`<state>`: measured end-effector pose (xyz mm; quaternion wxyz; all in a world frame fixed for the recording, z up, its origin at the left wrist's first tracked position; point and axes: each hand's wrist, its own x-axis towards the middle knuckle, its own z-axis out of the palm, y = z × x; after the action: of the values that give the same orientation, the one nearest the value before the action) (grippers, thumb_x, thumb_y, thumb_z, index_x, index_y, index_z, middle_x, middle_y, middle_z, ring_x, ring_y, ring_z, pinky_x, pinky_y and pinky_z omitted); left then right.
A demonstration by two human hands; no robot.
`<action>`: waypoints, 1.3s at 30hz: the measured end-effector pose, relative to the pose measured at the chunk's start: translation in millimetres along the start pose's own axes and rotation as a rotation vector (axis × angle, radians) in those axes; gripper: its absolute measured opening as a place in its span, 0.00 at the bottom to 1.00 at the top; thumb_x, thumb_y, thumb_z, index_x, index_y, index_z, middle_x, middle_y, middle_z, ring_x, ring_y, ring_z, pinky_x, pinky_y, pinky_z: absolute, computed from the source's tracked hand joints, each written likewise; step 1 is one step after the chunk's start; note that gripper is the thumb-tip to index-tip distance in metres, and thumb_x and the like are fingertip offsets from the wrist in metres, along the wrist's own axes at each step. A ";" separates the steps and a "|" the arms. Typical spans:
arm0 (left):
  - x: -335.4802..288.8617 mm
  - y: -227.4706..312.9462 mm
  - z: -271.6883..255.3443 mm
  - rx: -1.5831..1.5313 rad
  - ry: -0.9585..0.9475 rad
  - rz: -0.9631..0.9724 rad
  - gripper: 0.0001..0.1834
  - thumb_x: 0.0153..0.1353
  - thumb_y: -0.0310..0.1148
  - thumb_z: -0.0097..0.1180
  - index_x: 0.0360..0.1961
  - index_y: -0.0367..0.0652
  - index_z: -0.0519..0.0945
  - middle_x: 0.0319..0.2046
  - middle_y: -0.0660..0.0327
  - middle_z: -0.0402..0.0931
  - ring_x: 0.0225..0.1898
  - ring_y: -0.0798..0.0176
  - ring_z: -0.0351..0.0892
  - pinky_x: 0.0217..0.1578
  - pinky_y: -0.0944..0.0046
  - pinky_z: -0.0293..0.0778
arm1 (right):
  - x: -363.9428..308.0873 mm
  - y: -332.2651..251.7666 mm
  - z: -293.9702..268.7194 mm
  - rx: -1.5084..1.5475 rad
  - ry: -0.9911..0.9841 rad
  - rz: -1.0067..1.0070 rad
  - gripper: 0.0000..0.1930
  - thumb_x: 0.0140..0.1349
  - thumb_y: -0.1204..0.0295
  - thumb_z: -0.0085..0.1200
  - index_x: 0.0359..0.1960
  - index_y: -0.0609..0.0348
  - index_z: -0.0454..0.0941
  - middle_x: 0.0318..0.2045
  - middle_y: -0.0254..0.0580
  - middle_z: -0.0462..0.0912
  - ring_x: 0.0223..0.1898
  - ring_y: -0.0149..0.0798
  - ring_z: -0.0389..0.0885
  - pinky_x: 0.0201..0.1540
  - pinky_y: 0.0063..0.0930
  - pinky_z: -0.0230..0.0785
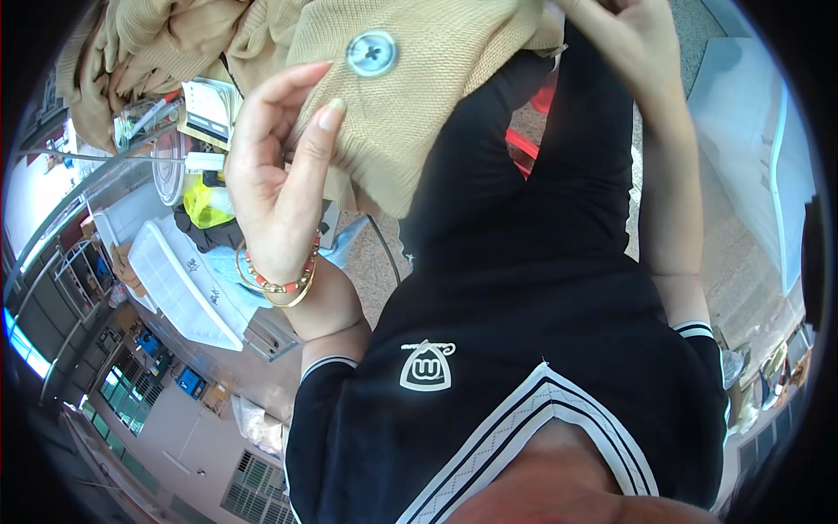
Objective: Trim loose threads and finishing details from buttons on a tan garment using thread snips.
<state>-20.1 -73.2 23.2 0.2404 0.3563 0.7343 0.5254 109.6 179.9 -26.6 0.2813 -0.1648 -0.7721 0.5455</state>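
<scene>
A tan knitted garment (pixel 410 105) hangs across my lap at the top of the head view. A large round grey-blue button (pixel 372 53) with a dark cross-shaped centre lies on its knit. My left hand (pixel 279 166) pinches the garment's left edge between thumb and fingers, just below the button. Over by the garment's right side, my right hand (pixel 621 35) is bent inward with its fingers curled. The upper picture edge cuts off its fingertips, so what they hold is hidden.
More tan knitwear (pixel 166 39) is heaped at the upper left. Beside it lie a small paper booklet (pixel 209 109) and a yellow plastic bag (pixel 208 205). A white plastic bin (pixel 188 284) stands left of my arm. To the right is a translucent plastic box (pixel 742 148).
</scene>
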 end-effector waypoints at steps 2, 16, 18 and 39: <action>-2.0 -2.9 -1.0 0.030 0.091 -0.034 0.16 0.63 0.20 0.57 0.53 0.33 0.75 0.45 0.60 0.77 0.43 0.73 0.76 0.45 0.74 0.72 | -14.2 -45.2 18.0 0.145 -0.026 -0.031 0.13 0.57 0.81 0.63 0.44 0.65 0.80 0.33 0.31 0.82 0.33 0.22 0.75 0.35 0.16 0.65; 1.7 -17.4 24.5 0.374 0.302 0.290 0.15 0.51 0.24 0.69 0.42 0.39 0.85 0.35 0.62 0.76 0.31 0.70 0.73 0.32 0.72 0.70 | 1.3 -35.2 51.1 -0.105 -0.053 -0.632 0.17 0.45 0.80 0.63 0.40 0.58 0.83 0.26 0.41 0.81 0.27 0.42 0.80 0.30 0.29 0.69; 5.3 -21.1 26.3 0.341 0.319 0.293 0.15 0.52 0.25 0.69 0.42 0.39 0.85 0.35 0.62 0.75 0.32 0.70 0.74 0.32 0.72 0.69 | 1.9 -34.8 50.8 -0.112 -0.210 -0.297 0.16 0.45 0.81 0.63 0.39 0.59 0.83 0.25 0.41 0.81 0.27 0.42 0.80 0.30 0.29 0.69; 25.5 -8.0 31.4 0.141 0.251 0.152 0.11 0.52 0.22 0.70 0.37 0.33 0.83 0.38 0.63 0.74 0.40 0.70 0.79 0.44 0.72 0.76 | -2.3 -42.2 49.6 0.006 -0.219 -0.181 0.13 0.54 0.82 0.61 0.42 0.62 0.84 0.27 0.41 0.84 0.28 0.33 0.80 0.33 0.23 0.68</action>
<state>-15.5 -36.1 5.8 0.0805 0.3584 0.7644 0.5299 83.2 126.7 0.0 0.2440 -0.0330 -0.8083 0.5349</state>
